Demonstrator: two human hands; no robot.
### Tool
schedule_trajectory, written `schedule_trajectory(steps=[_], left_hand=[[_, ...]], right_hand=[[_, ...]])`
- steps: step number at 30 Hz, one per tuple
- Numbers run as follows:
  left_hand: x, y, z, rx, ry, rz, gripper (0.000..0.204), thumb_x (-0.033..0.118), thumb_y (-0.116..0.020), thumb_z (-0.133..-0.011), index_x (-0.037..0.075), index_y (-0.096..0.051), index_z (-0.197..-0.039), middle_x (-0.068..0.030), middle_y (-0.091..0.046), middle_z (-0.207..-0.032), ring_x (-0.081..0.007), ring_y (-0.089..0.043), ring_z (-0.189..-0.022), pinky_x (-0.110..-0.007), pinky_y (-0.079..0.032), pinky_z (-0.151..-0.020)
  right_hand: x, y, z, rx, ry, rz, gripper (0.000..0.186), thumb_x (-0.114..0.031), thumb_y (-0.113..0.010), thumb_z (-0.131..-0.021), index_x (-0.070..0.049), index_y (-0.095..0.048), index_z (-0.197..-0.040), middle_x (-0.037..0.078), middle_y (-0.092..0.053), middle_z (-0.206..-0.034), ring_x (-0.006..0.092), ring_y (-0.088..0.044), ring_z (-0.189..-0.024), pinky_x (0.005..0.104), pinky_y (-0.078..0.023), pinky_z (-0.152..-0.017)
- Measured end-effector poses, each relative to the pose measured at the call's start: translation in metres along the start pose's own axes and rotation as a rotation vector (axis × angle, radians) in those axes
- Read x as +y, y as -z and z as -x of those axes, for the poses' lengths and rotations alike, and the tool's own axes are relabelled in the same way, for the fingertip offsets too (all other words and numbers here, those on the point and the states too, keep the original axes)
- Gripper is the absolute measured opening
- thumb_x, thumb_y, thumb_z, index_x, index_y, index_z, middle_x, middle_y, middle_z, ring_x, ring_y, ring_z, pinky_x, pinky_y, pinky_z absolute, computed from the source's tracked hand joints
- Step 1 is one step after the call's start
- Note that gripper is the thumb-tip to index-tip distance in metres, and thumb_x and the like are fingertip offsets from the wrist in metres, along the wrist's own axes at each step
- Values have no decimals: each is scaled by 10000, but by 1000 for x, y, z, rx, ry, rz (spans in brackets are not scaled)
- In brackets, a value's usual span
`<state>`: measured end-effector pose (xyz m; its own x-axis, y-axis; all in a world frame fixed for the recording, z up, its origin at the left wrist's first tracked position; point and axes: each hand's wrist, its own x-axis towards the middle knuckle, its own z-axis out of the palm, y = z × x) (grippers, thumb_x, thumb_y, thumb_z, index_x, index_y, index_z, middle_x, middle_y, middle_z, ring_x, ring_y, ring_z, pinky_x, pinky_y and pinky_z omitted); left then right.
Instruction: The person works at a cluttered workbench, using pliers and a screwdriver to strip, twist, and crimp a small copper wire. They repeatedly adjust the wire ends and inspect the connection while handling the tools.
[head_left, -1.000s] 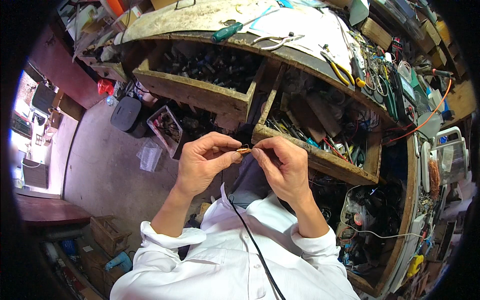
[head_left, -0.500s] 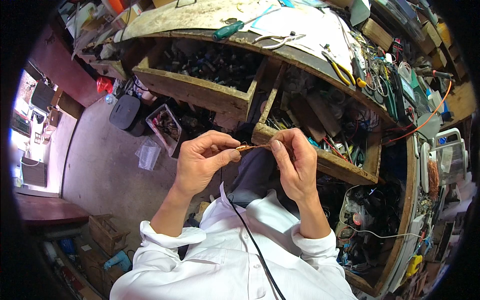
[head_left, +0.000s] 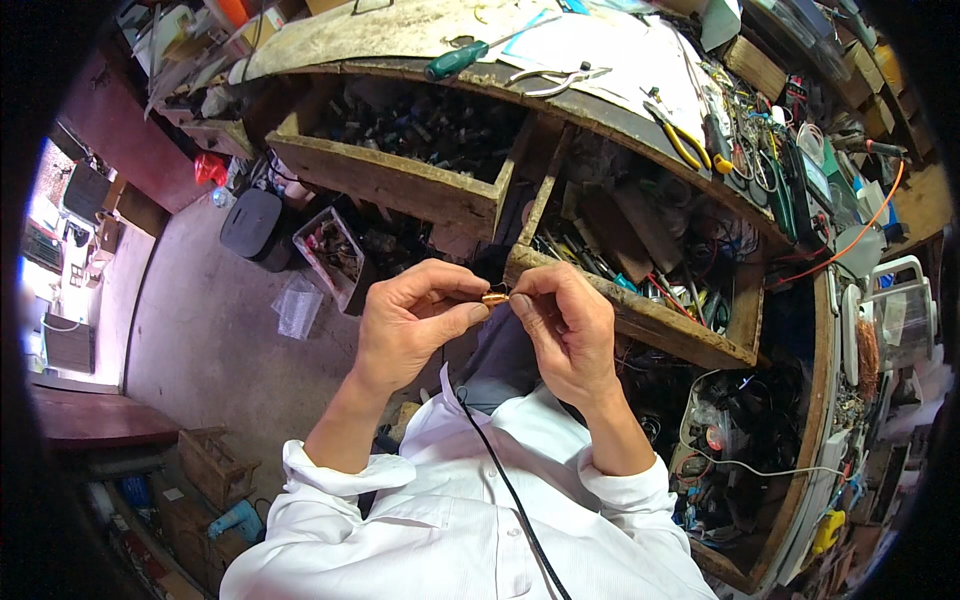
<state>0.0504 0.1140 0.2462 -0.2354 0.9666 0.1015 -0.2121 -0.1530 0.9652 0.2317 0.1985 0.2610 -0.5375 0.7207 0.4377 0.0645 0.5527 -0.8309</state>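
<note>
Head view, left to right. Left hand point(head_left: 405, 325) pinches one end of a small brass part point(head_left: 495, 298) at centre; right hand point(head_left: 565, 330), at 3 o'clock of it, grips the other end. Since a second ago the fingertips have closed nearer together, suggesting fine fitting work. Black cable point(head_left: 505, 490) trails toward 6 o'clock. Open drawer point(head_left: 640, 320) and desk point(head_left: 400, 30) lie at 12 to 2 o'clock.

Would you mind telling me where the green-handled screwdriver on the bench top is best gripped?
Probably by the green handle of the screwdriver, coming from above: it lies flat on the bench top, the handle is its thickest part, and bare wood shows on both sides.
</note>
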Motion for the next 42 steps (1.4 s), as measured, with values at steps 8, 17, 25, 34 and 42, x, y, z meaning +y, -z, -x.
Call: schedule_trajectory(steps=[8,17,25,34,42], left_hand=[[-10,-9,-3,-99,175,146,231,57,-640,-982,-67,-664,-1175,-174,-729,-1046,-252,-740,-909,-372,-638,-819],[-7,-4,-3,16,98,105,212,-30,-731,-891,-67,-696,-1097,-156,-745,-979,-204,-743,-886,-310,-625,-821],[-5,-7,-4,32,-9,-22,234,-78,-761,-832,-26,-714,-1055,-115,-744,-974,-171,-727,-900,-280,-605,-819],[0,-24,-3,33,-43,-76,332,-15,-791,-839,-7,-689,-1155,-60,-705,-1008,-118,-682,-934,-252,-560,-840],[-11,-28,1,81,-212,-150,297,27,-831,-810,-2,-714,-1082,-51,-702,-979,-115,-665,-906,-243,-540,-800]], right_hand=[[12,-8,7,44,-35,-144,134,55,-699,-889,11,-613,-981,98,-624,-870,141,-585,-659,266,-459,-568],[12,-1,8,124,68,19,121,47,-710,-878,9,-622,-952,100,-624,-838,166,-564,-637,273,-452,-571],[11,8,6,91,124,149,111,-2,-728,-857,7,-659,-943,107,-681,-964,235,-614,-795,321,-491,-736],[16,-6,19,19,-274,-516,65,-24,-652,-973,29,-666,-1009,56,-681,-891,76,-614,-706,220,-496,-646],[24,-12,26,-10,-323,-785,124,-47,-640,-992,37,-647,-1083,60,-698,-959,85,-653,-830,222,-528,-702]])
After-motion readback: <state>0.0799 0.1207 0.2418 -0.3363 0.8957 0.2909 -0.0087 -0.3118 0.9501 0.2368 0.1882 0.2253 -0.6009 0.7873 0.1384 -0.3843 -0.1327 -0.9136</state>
